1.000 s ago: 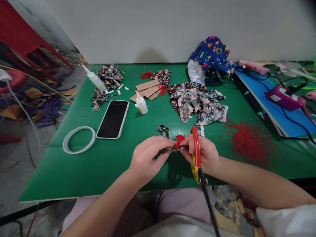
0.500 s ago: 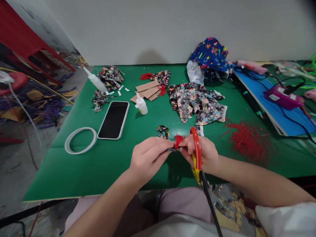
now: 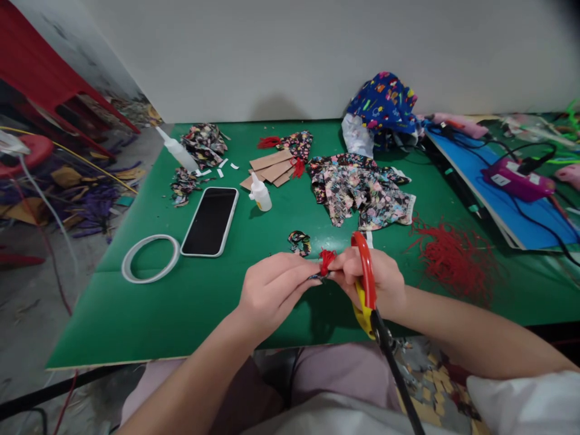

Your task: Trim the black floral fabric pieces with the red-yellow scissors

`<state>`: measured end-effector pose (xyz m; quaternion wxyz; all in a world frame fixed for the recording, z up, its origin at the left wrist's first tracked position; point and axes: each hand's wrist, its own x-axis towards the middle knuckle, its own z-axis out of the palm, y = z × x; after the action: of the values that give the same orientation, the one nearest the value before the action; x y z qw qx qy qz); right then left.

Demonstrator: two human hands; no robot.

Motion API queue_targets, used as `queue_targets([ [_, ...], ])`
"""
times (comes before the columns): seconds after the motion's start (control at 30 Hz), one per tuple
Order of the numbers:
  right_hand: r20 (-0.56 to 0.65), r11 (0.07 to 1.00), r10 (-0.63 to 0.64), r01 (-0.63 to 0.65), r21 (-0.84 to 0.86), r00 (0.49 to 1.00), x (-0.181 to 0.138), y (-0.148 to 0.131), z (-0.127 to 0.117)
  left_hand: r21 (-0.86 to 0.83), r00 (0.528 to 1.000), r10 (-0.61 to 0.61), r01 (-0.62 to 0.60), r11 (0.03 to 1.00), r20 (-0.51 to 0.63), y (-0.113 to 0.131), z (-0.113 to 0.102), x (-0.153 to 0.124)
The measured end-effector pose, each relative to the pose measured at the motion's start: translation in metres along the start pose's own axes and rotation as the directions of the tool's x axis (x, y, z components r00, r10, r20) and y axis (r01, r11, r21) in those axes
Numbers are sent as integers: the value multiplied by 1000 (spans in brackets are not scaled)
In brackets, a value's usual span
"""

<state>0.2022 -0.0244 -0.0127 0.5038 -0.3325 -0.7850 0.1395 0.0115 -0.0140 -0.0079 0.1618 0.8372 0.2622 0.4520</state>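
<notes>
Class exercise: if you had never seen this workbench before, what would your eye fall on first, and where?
Probably the scissors with red and yellow handles, hooked on the right hand, dark end toward the picture's bottom edge. Next might come the small red tassel between that hand and the left hand, then the tangled red threads on the green table, farther right.

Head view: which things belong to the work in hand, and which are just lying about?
Likely in the work:
red tassel and floral scrap, between left hand and right hand
scissors, held in the right hand
loose red threads, matching the tassel

Seemingly just lying about:
phone
white ring
blue folder
purple box
</notes>
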Motion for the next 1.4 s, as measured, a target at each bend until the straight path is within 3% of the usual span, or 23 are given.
queue_targets([
  [0.13, 58, 1000, -16, 18, -21, 998, 1, -1, 0, -5, 999, -10, 10, 1000, -37, 3, 0, 3],
  [0.43, 21, 997, 70, -71, 27, 997, 3, -5, 1, 11, 999, -31, 31, 999, -32, 2, 4, 1],
  [0.57, 8, 983, 166, -166, 72, 986, 4, -5, 0, 13, 973, -226, 226, 974, 37, 4, 8, -1],
  [0.63, 45, 962, 250, -253, 103, 967, 6, -4, -1, -58, 906, -421, 422, 905, 38, 5, 9, -2],
  [0.73, 150, 899, 399, -418, 128, 904, 10, 3, -5, -257, 737, -676, 653, 712, 2, 4, 7, 0],
  [0.83, 260, 851, 497, -523, 38, 828, 12, 14, -9, -460, 596, -803, 710, 532, -9, 1, 1, 4],
  [0.97, 308, 866, 500, -475, -156, 810, 10, 29, -12, -605, 522, -853, 686, 404, 22, -5, -6, 6],
  [1.1, 177, 813, 428, -293, -503, 886, 11, 32, -13, -631, 536, -844, 653, 419, -6, -9, -9, 3],
  [1.2, 157, 834, 323, -203, -514, 933, 14, 31, -15, -641, 574, -819, 619, 454, -26, -9, -11, 3],
  [1.3, 245, 876, 326, -195, -440, 913, 15, 31, -18, -704, 607, -791, 593, 390, 74, -7, -13, 5],
  [1.4, 311, 874, 385, -235, -426, 869, 16, 31, -19, -741, 612, -770, 599, 303, 180, -6, -14, 8],
])
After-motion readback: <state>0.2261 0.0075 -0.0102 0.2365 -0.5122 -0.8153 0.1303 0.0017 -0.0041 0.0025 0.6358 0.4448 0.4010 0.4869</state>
